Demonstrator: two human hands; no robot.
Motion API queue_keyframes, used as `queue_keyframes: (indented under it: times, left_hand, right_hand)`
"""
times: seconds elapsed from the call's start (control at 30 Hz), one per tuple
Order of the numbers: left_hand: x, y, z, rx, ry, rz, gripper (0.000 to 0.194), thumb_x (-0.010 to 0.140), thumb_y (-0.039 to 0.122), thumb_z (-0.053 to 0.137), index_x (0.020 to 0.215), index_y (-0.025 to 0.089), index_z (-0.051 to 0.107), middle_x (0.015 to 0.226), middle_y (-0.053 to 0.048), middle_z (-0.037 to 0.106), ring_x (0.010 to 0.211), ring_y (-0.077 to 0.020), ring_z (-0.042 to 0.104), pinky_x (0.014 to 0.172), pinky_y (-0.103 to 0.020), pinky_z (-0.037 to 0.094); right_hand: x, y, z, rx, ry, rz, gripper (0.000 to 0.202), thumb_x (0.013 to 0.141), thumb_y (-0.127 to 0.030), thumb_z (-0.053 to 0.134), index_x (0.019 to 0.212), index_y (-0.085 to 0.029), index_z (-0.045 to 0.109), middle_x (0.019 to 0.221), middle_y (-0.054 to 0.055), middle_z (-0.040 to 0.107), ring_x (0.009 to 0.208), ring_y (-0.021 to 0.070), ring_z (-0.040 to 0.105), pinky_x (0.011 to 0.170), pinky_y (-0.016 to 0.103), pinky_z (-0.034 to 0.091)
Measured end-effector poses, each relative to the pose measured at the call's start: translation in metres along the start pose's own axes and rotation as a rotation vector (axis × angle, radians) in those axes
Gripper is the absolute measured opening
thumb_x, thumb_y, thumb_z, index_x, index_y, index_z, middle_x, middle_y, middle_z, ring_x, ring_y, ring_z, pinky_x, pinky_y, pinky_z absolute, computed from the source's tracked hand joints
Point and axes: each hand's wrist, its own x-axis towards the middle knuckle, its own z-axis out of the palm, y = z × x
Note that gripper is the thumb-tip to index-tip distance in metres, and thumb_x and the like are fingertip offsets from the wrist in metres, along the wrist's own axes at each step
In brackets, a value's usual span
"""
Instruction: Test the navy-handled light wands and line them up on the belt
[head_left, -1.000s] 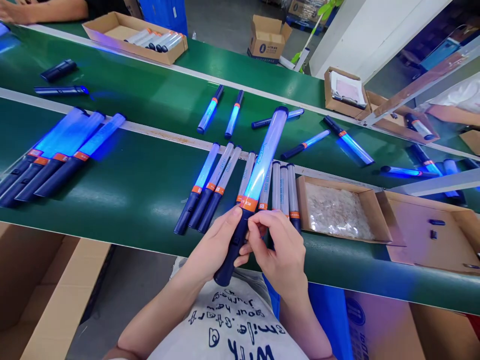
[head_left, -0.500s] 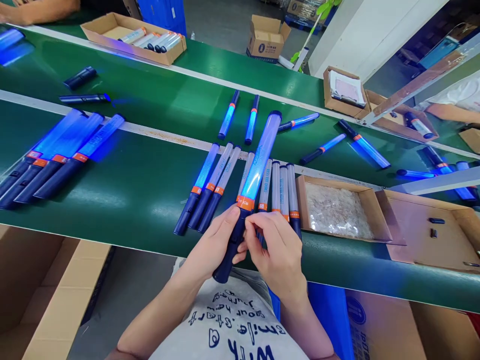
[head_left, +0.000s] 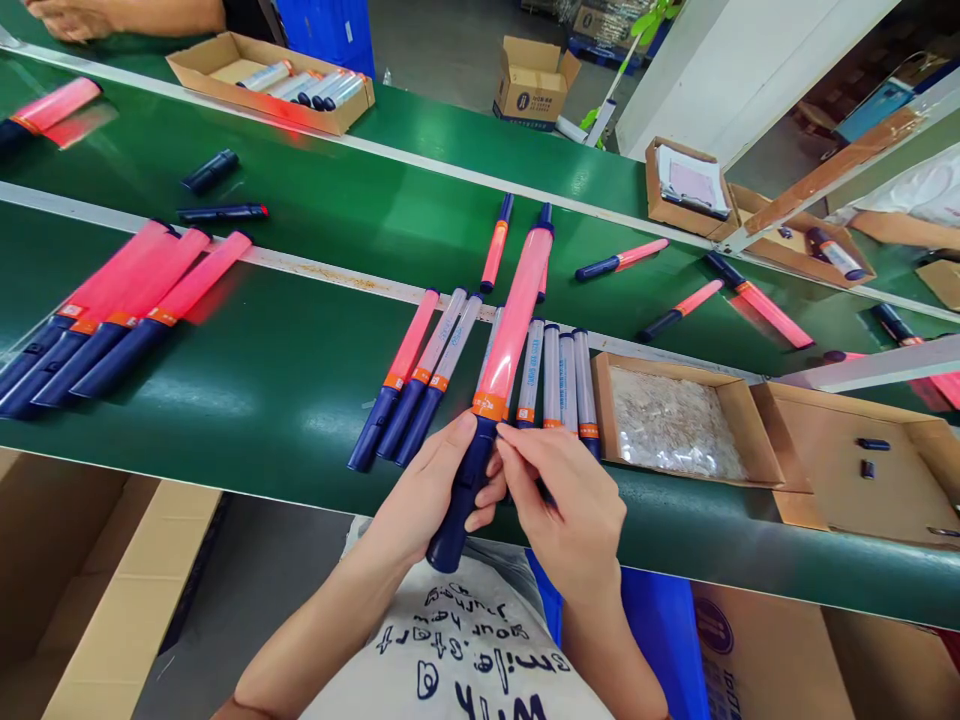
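My left hand [head_left: 429,482] is wrapped round the dark blue handle of a light stick [head_left: 516,315], which glows pink above an orange band and tilts up and away from me. At the handle's right side, just below the band, my right hand [head_left: 566,500] has thumb and forefinger pinched together; whatever they hold is too small to make out. Behind the held stick lie more light sticks: a glowing one [head_left: 411,350] with two unlit ones [head_left: 450,345] on the left, and several unlit ones [head_left: 568,375] on the right.
Several glowing sticks [head_left: 169,290] lie at left. Further sticks [head_left: 772,310] lie on the green belt [head_left: 360,215]. A carton tray [head_left: 611,410] with a clear plastic bag stands right, beside another tray [head_left: 832,480] of small dark parts. Another person's arm [head_left: 150,18] rests at the back left.
The lit sticks have turned from blue to pink. Sticks on the far belt have shifted right. My right hand has moved slightly right, still at the handle; my left hand keeps its grip.
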Motion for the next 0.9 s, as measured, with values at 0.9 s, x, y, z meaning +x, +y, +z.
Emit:
queue_keyframes:
  times: [0.9]
  left_hand:
    - [-0.0047, 0.0020, 0.0026, 0.058, -0.007, -0.044, 0.043, 0.103, 0.055, 0.063, 0.085, 0.017, 0.061, 0.062, 0.003, 0.051, 0.049, -0.0060, 0.046, 0.042, -0.012, 0.041]
  right_hand:
    - [-0.0030, -0.0002, 0.0065, 0.028, -0.061, 0.047, 0.013, 0.104, -0.006, 0.061, 0.109, -0.017, 0.057, 0.097, 0.003, 0.064, 0.087, 0.0106, 0.058, 0.083, 0.027, 0.053]
